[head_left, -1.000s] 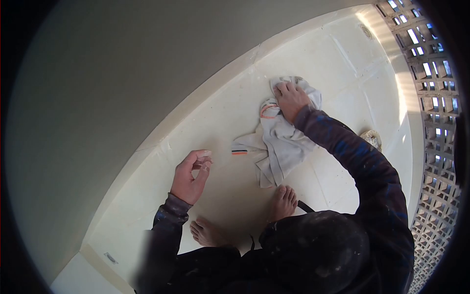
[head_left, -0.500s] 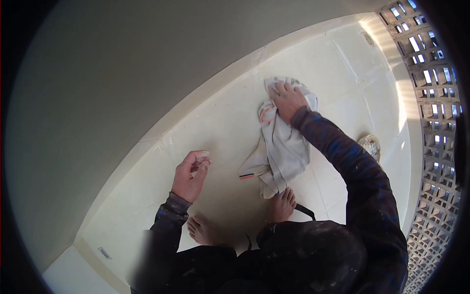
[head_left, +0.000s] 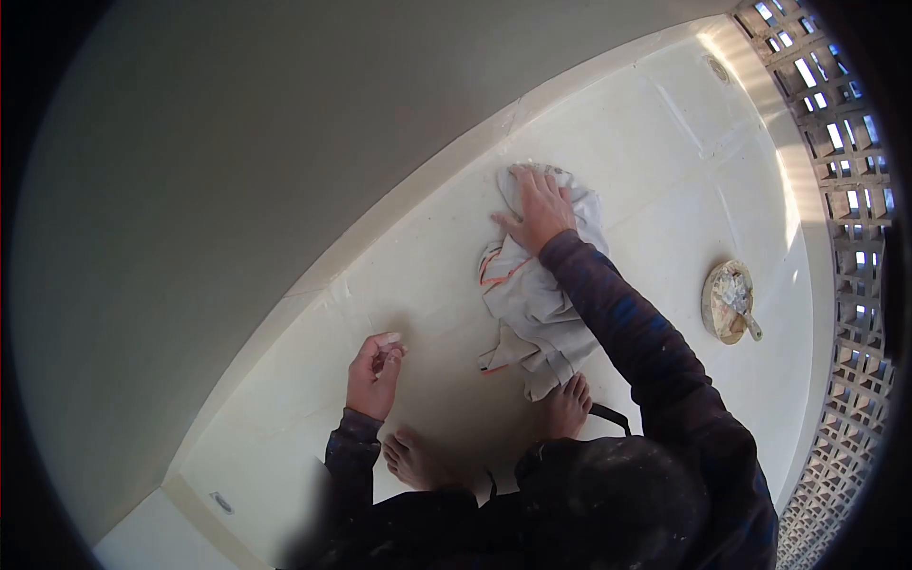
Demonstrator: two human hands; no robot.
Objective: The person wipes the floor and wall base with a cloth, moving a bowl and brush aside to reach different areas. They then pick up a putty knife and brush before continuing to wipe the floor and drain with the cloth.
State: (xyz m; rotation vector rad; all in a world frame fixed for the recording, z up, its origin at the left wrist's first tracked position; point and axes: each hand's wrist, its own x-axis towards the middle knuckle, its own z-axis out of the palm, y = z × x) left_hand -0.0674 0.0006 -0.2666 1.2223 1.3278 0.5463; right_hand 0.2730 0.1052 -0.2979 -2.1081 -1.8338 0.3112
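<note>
My right hand [head_left: 541, 207] lies on a bunched light grey cloth [head_left: 546, 318] on the pale tiled floor. Its fingers are stretched out and the thumb is spread to the left, with the palm pressing on the fabric. Orange and dark trim shows along the cloth's left side, and its lower end reaches my right foot. To the left, my left hand [head_left: 375, 375] hovers over the floor with curled fingers and the thumb close to them. Whitish residue coats its fingertips; whether anything small sits between them cannot be made out.
A round shallow dish [head_left: 722, 328] with whitish material and a handled tool in it sits on the floor at right. A pierced block screen [head_left: 855, 228] borders the right side, a plain wall [head_left: 237, 142] the left. A floor drain [head_left: 717, 68] lies in the far corner.
My right hand and the cloth have slid left across the floor, and the fingers are spread wider. The dish, earlier mostly behind my right arm, is now in full view. My left hand stays curled.
</note>
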